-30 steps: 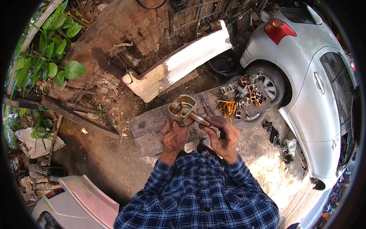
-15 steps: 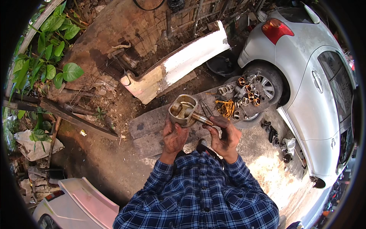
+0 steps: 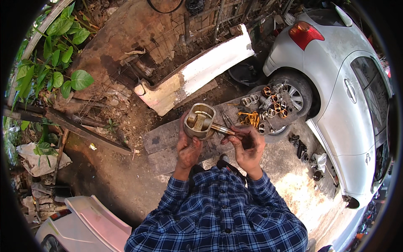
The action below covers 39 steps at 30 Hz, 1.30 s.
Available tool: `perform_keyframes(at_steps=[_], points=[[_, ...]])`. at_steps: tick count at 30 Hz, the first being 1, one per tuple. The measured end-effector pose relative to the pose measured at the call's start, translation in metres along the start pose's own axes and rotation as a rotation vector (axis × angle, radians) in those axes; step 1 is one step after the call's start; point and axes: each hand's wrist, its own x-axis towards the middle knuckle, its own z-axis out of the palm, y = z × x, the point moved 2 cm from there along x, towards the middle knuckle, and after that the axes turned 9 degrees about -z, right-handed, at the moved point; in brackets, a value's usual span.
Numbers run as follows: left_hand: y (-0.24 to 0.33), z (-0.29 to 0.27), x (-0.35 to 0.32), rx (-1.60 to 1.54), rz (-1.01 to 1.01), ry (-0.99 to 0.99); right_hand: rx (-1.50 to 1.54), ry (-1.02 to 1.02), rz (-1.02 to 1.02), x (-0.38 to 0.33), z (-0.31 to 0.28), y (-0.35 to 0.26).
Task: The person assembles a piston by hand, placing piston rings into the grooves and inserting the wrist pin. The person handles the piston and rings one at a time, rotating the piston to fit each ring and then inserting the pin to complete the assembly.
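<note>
My left hand (image 3: pixel 188 151), its fingers darkened with grease, is closed round a metal engine piston (image 3: pixel 199 122), whose hollow open side faces up. Between the thumb and fingers of my right hand (image 3: pixel 247 146) is the outer end of a shiny piston pin (image 3: pixel 222 129). The pin's other end meets the right side of the piston, at the pin hole; how deep it sits there is hard to make out. Both hands are above a worn plank bench (image 3: pixel 157 140).
On the bench's right part are several other pistons (image 3: pixel 276 105), an orange tangle of cord or cloth (image 3: pixel 249 119) and thin tools (image 3: pixel 228 119). A silver car (image 3: pixel 327 67) stands at the right, with dark parts (image 3: pixel 300 148) on the ground. Beyond the bench lies a white-painted slab (image 3: pixel 205 69).
The pin shows less inside the piston and has shifted slightly outward to the right. The piston has tilted a little in my left hand, and my right fingers have changed position on the pin.
</note>
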Motion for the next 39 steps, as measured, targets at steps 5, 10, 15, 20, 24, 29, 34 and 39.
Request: perform_keyframes(at_steps=[5, 10, 15, 20, 24, 29, 34, 39], points=[[0.006, 0.0, -0.001, 0.281, 0.096, 0.036, -0.065, 0.001, -0.099, 0.0, 0.001, -0.002], [0.006, -0.002, 0.003, 0.078, 0.046, -0.035, -0.022, -0.018, -0.072, 0.003, -0.002, -0.001], [0.001, -0.001, 0.0, -0.077, 0.029, 0.043, -0.007, -0.095, -0.087, 0.007, -0.003, -0.001], [-0.008, 0.001, -0.003, -0.484, -0.19, 0.1, -0.004, -0.276, 0.003, 0.012, -0.005, 0.007], [-0.008, 0.005, 0.0, -0.617, -0.242, 0.014, -0.138, -0.387, -0.018, 0.014, -0.001, 0.015], [-0.006, 0.017, 0.0, -0.698, -0.323, -0.105, -0.172, -0.522, -0.139, 0.012, 0.01, 0.017], [-0.017, 0.009, -0.009, -0.402, -0.302, 0.287, -0.102, -0.455, -0.189, 0.006, 0.018, 0.015], [-0.037, -0.008, -0.012, -0.459, -0.222, 0.291, -0.11, -0.475, -0.1, 0.002, 0.018, 0.013]])
